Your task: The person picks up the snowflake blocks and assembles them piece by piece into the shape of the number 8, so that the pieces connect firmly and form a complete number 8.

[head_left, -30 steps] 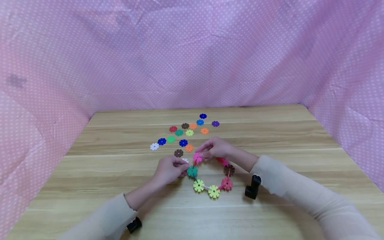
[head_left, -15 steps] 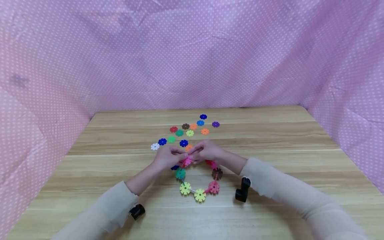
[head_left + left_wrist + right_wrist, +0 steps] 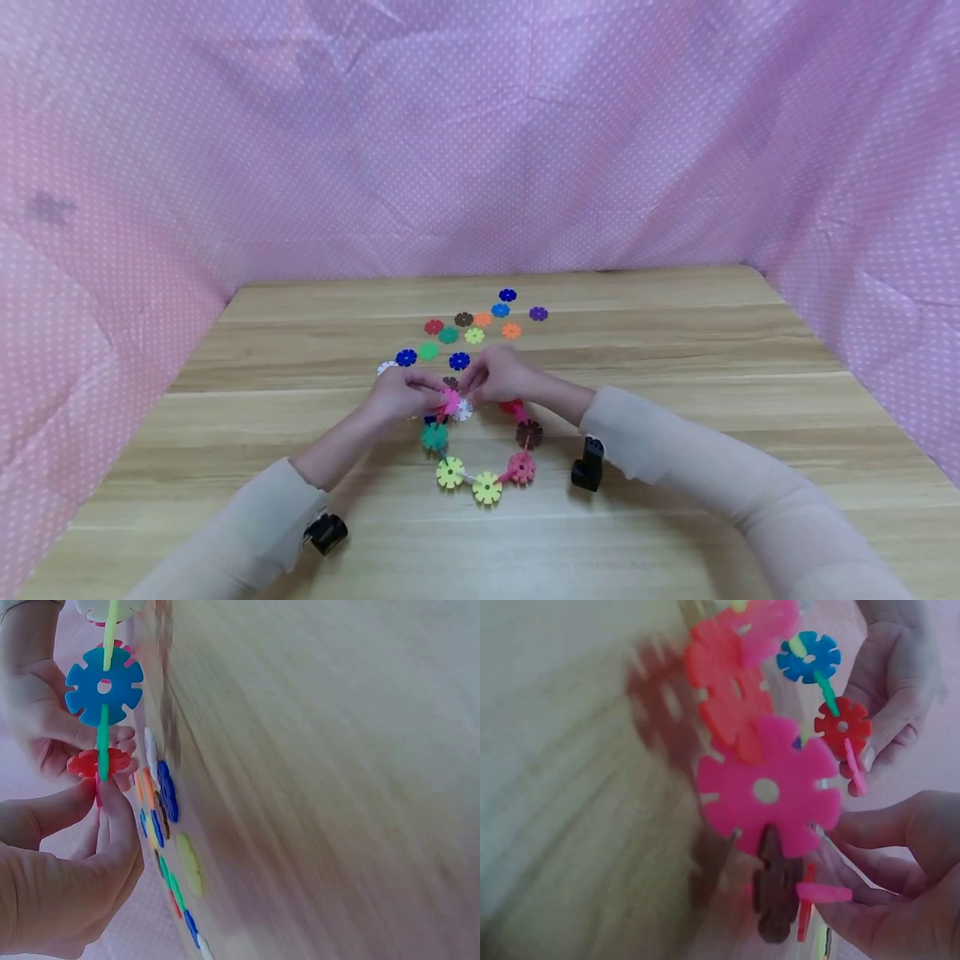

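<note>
My left hand (image 3: 401, 393) pinches a pink slotted flower disc (image 3: 450, 402) at the left end of a chain of discs. In the left wrist view, red (image 3: 97, 763) and blue (image 3: 104, 686) discs join on above it. The chain curves through yellow discs (image 3: 487, 488) to a brown one (image 3: 529, 434) and pink and red ones at right. Close by, my right hand (image 3: 495, 373) has its thumb and fingers bent, fingertips just above a white disc (image 3: 463, 409). Chain discs (image 3: 765, 791) cover those fingertips in the right wrist view; whether they hold anything I cannot tell.
Several loose discs lie flat farther back, among them purple (image 3: 538, 313), orange (image 3: 511, 331), red (image 3: 433, 327) and blue (image 3: 459, 361). The wooden table (image 3: 675, 333) ends at a pink dotted curtain (image 3: 480, 167). Black wrist cameras (image 3: 588, 467) hang below both sleeves.
The chain and right hand have shifted left. My left hand went from beside the green disc to the pink one, which my right hand held earlier; my right fingertips now stand apart from it.
</note>
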The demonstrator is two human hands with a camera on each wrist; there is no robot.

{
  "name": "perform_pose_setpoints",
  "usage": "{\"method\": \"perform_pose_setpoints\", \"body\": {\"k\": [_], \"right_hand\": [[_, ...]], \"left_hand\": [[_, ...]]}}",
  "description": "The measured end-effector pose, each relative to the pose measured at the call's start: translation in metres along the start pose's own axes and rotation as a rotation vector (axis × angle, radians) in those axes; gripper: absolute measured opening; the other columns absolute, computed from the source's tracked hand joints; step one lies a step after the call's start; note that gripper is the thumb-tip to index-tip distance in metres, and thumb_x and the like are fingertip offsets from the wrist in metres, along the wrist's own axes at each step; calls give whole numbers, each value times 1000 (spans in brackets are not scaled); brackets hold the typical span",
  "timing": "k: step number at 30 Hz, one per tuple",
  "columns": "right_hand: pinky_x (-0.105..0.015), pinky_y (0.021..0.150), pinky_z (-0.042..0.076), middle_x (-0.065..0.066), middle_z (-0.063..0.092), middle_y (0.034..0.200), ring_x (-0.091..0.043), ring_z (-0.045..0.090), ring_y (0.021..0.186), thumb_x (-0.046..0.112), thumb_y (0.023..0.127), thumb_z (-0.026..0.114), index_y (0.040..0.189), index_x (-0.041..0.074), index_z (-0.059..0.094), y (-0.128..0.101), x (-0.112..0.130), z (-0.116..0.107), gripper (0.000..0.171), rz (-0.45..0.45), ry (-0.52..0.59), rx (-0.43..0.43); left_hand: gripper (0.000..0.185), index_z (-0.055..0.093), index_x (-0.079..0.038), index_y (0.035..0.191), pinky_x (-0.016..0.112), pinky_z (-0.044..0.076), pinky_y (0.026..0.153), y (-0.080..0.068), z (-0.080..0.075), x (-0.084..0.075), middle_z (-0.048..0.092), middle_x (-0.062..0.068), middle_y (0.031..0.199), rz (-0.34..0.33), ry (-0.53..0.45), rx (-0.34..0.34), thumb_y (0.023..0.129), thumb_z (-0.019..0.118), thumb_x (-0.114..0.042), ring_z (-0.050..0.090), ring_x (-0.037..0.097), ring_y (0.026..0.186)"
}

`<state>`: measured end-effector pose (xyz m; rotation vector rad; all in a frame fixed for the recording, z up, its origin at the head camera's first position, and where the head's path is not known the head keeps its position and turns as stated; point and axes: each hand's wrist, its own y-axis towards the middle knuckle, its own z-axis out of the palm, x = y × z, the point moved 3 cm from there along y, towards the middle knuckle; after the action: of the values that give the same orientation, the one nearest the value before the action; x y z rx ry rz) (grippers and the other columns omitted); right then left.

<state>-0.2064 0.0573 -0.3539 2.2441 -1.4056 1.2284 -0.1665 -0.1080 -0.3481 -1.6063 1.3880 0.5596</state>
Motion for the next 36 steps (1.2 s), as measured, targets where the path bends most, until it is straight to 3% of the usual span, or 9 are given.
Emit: {"method": "perform_pose_setpoints", "body": {"k": [6,11,18,27,36], "right_hand": [[-17,66,52,-1,70,82,-9,60,73,13,68,86,89,9,73,1,7,9,25,-43,-206,0],[-16,61,48,-1,66,77,-9,55,69,16,63,89,83,9,71,2,9,13,28,-78,-280,-28],[-17,62,51,-3,65,77,-10,56,69,5,62,87,79,8,66,1,6,10,27,-57,-152,-36],[-16,64,55,-5,72,79,-7,63,68,1,73,80,86,7,73,-5,-2,-1,16,-147,-19,-110],[-17,65,57,-6,75,81,-7,67,70,2,77,77,81,7,75,-11,-2,-5,7,-233,41,-158]], "left_hand": [[17,71,2,102,30,60,80,0,-2,8,74,14,96,-34,-71,17,85,69,-2,69,11,79],[19,71,2,103,30,60,79,0,-2,12,74,16,99,-46,-79,13,85,70,-1,71,12,80],[17,70,3,103,32,60,80,-1,-1,13,74,15,95,-60,-70,19,86,67,1,71,14,81],[15,72,0,99,30,59,78,0,-1,12,75,10,87,-32,18,-1,85,67,0,68,11,77],[13,73,-1,98,25,57,73,1,0,8,75,10,88,-29,34,-29,85,69,-2,66,12,78]]}}
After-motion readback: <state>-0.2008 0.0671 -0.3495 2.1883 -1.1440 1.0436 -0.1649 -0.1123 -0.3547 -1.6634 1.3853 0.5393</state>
